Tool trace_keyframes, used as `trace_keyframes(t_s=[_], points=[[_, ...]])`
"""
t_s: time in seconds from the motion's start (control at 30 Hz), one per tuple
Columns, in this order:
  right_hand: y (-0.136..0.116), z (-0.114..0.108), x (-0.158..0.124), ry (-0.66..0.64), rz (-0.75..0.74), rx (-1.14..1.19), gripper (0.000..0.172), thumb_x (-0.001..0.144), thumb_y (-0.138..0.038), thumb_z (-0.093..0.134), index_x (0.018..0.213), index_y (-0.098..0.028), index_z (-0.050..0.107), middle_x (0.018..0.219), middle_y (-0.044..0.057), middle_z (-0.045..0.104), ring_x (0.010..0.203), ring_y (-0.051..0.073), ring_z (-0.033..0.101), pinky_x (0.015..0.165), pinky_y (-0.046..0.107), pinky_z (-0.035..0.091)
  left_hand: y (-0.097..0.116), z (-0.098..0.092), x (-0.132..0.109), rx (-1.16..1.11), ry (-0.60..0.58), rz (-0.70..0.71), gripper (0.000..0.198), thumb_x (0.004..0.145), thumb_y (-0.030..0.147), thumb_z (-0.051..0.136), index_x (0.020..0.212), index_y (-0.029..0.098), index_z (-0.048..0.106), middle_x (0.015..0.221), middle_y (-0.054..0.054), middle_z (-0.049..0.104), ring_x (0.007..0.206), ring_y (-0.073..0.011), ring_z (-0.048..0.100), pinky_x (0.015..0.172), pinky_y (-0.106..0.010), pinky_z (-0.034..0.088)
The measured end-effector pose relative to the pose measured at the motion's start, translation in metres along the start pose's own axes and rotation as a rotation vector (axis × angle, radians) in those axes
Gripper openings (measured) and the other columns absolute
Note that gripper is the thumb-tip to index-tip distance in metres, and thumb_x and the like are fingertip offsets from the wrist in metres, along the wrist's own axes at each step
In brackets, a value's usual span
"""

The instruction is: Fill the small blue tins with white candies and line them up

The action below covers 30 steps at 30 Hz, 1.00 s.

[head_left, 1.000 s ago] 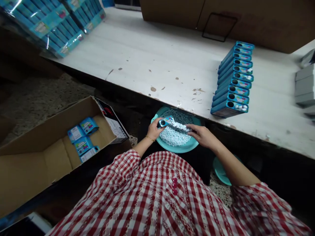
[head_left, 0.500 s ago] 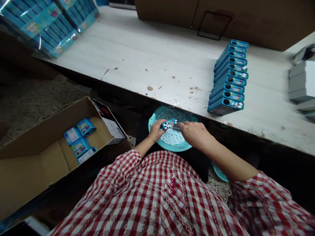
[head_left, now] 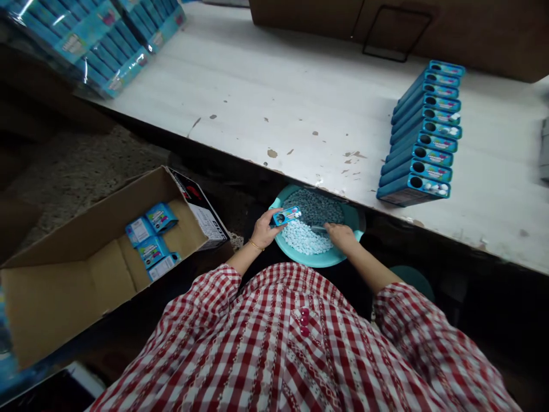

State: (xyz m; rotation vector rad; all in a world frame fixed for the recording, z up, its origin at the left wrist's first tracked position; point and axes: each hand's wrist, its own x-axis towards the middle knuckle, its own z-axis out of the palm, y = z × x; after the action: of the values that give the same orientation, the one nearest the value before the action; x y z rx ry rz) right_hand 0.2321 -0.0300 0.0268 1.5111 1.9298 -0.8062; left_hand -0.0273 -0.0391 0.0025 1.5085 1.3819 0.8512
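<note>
My left hand (head_left: 262, 230) grips a small blue box (head_left: 287, 216) above the left side of a turquoise basin (head_left: 295, 257). The box's narrow printed end faces up, with a hole in it and a few white pieces on it. Small white pellets (head_left: 306, 237) fill much of the basin. My right hand (head_left: 342, 236) is closed at the basin's right side. Its fingers hold a clear scoop (head_left: 318, 229) whose far part dips among the pellets; its exact shape is hard to make out.
A row of blue boxes (head_left: 420, 143) stands on the white table (head_left: 240, 114) at right. Wrapped packs (head_left: 86, 46) sit at its left end. An open cardboard carton (head_left: 103, 269) with several blue boxes lies at my left. A large brown carton (head_left: 317, 23) stands behind.
My right hand has drawn the scoop away from the blue box and lowered it into the pellets. Most of the white pieces on the box's top are gone. The view has shifted slightly.
</note>
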Motion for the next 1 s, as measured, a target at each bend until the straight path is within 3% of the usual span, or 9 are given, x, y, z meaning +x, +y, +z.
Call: trace_keyframes(t_s=[0.13,0.27,0.37,0.47,0.57,0.7,0.83,1.0], points=[[-0.027,0.024,0.029,0.033,-0.078,0.169,0.028,0.09,-0.026,0.042,0.115,-0.02,0.054,0.108,0.009,0.064,0.093,0.018,0.06,0.076,0.025,0.045,0.002,-0.004,-0.001,0.025,0.032,-0.037,0.04,0.074,0.035,0.065,0.109,0.017,0.055,0.111,-0.009,0.063,0.102,-0.0206,0.059,0.092,-0.036,0.045],[-0.023,0.031,0.033,0.059,-0.148,0.333,0.031,0.088,-0.025,0.043,0.117,-0.017,0.053,0.106,0.006,0.064,0.093,0.014,0.06,0.079,0.023,0.046,0.003,-0.015,0.0,0.039,0.087,-0.071,0.04,0.074,0.036,0.065,0.108,0.018,0.055,0.106,-0.007,0.064,0.095,-0.0183,0.061,0.087,-0.032,0.047],[-0.004,0.019,0.014,0.111,-0.209,0.524,0.031,0.084,-0.023,0.047,0.114,-0.015,0.053,0.099,0.005,0.065,0.09,0.015,0.06,0.081,0.027,0.047,0.003,-0.021,0.002,0.054,0.149,-0.089,0.039,0.073,0.036,0.065,0.106,0.018,0.055,0.104,-0.005,0.065,0.092,-0.0174,0.061,0.085,-0.03,0.047],[0.009,-0.011,-0.017,0.174,-0.258,0.685,0.032,0.082,-0.026,0.05,0.111,-0.015,0.055,0.095,0.006,0.065,0.088,0.017,0.06,0.079,0.029,0.047,0.003,-0.015,0.004,0.068,0.155,-0.094,0.039,0.073,0.036,0.065,0.106,0.018,0.055,0.103,-0.005,0.065,0.093,-0.018,0.061,0.085,-0.03,0.047],[0.006,-0.053,-0.047,0.188,-0.265,0.572,0.032,0.084,-0.03,0.05,0.113,-0.018,0.056,0.099,0.006,0.066,0.091,0.018,0.06,0.081,0.028,0.046,0.007,0.0,0.007,0.08,0.086,-0.078,0.038,0.072,0.032,0.065,0.107,0.018,0.056,0.104,-0.006,0.064,0.095,-0.0195,0.06,0.086,-0.032,0.047],[-0.019,-0.098,-0.07,0.136,-0.195,0.178,0.032,0.087,-0.031,0.046,0.116,-0.022,0.055,0.111,0.007,0.064,0.098,0.021,0.06,0.082,0.03,0.045,0.015,0.023,0.008,0.136,-0.023,-0.018,0.037,0.072,0.024,0.063,0.108,0.019,0.056,0.108,-0.007,0.063,0.1,-0.0212,0.059,0.089,-0.034,0.045],[-0.049,-0.117,-0.077,0.078,-0.12,-0.191,0.029,0.09,-0.026,0.036,0.108,-0.019,0.057,0.097,0.012,0.065,0.084,0.025,0.063,0.069,0.033,0.046,0.02,0.035,0.008,0.217,-0.121,0.053,0.038,0.071,0.019,0.062,0.109,0.019,0.057,0.109,-0.008,0.062,0.103,-0.0233,0.057,0.09,-0.037,0.044],[-0.071,-0.125,-0.079,0.089,-0.143,-0.31,0.034,0.088,-0.014,0.026,0.099,-0.013,0.058,0.09,0.017,0.063,0.083,0.024,0.062,0.065,0.029,0.043,0.016,0.036,0.009,0.249,-0.139,0.075,0.039,0.071,0.016,0.059,0.109,0.019,0.056,0.11,-0.009,0.062,0.103,-0.0239,0.057,0.091,-0.039,0.043]])
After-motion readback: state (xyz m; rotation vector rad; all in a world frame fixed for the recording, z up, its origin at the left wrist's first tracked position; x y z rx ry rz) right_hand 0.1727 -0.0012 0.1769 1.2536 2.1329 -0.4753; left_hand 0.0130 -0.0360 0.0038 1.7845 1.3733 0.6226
